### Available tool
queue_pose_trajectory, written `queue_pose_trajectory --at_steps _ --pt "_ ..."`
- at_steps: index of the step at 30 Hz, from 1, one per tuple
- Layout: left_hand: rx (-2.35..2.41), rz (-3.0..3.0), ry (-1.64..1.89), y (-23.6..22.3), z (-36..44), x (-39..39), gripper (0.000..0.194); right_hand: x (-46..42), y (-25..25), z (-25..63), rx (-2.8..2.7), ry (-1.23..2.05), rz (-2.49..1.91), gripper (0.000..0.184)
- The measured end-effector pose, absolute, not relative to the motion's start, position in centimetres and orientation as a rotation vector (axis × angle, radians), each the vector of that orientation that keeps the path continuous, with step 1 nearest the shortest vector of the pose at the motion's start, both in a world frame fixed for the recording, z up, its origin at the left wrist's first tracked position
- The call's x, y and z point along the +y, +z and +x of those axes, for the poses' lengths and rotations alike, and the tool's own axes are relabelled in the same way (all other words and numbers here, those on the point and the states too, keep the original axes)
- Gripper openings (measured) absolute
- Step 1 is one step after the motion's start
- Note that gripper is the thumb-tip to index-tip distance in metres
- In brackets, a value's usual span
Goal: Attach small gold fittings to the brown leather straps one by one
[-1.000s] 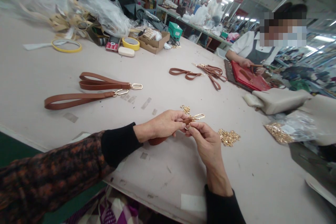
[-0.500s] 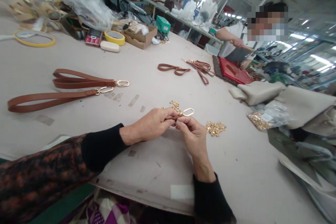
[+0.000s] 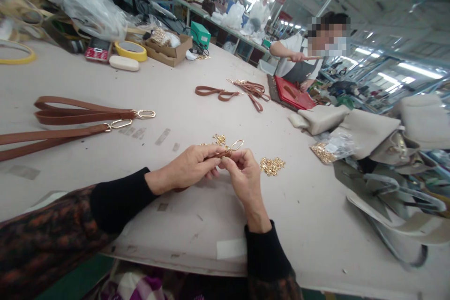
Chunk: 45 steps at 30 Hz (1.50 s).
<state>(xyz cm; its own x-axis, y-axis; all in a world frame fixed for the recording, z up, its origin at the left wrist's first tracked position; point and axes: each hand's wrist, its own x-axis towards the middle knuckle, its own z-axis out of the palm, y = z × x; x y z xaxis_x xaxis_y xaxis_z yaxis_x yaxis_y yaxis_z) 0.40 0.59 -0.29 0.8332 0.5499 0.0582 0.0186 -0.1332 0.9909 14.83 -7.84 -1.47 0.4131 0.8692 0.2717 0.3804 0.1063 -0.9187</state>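
My left hand [image 3: 190,164] and my right hand [image 3: 244,176] meet over the table, both closed on a brown leather wrist strap [image 3: 221,154]. A gold oval ring [image 3: 238,144] sticks up from the strap's end, above my right fingers. Most of the strap is hidden under my left hand. Small gold metal pieces lie in one pile [image 3: 272,166] right of my hands and another pile [image 3: 219,139] just beyond them. At the left, two brown wrist straps [image 3: 84,115] with gold oval rings lie side by side.
More brown straps [image 3: 251,89] lie farther back. A co-worker [image 3: 298,56] holds a wooden-handled tool over a red board [image 3: 293,93]. At the right are beige bag parts [image 3: 369,131] and a plastic bag of gold pieces [image 3: 332,147]. Yellow tape [image 3: 131,51] and a cardboard box [image 3: 168,51] stand at the back left.
The view has shifted to the right, so everything sits farther left. The oval ring in my hands has tilted more upright. The co-worker's tool has swung to about level.
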Motion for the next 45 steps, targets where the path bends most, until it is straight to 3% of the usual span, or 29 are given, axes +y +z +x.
queue_pose_trajectory --at_steps 5,9,13,18,34,40,45 --pt "0.558 1.493 0.457 -0.3 0.6 1.0 0.033 -9.6 -1.4 18.6 -1.260 0.269 -1.809 0.026" --pt "0.584 1.494 0.452 0.4 0.3 1.3 0.024 -12.4 -2.0 22.1 -1.458 -0.107 -2.166 0.026" --pt "0.548 1.455 0.489 0.9 0.1 1.3 0.032 -13.6 -2.8 23.6 -1.712 -0.333 -2.285 0.029" --pt "0.505 1.372 0.454 0.8 0.3 1.2 0.014 -13.1 -3.4 24.1 -1.824 -0.437 -2.262 0.029" --pt "0.524 1.385 0.454 -0.2 0.8 0.6 0.009 -11.6 -3.1 24.7 -1.656 -0.281 -2.227 0.024" --pt "0.562 1.521 0.574 -0.2 1.0 0.0 0.011 -11.9 -2.2 19.3 -1.224 0.131 -1.772 0.016" --pt "0.588 1.641 0.733 -0.2 0.9 -0.6 0.012 -10.9 -1.5 13.8 -1.349 -0.056 -1.567 0.005"
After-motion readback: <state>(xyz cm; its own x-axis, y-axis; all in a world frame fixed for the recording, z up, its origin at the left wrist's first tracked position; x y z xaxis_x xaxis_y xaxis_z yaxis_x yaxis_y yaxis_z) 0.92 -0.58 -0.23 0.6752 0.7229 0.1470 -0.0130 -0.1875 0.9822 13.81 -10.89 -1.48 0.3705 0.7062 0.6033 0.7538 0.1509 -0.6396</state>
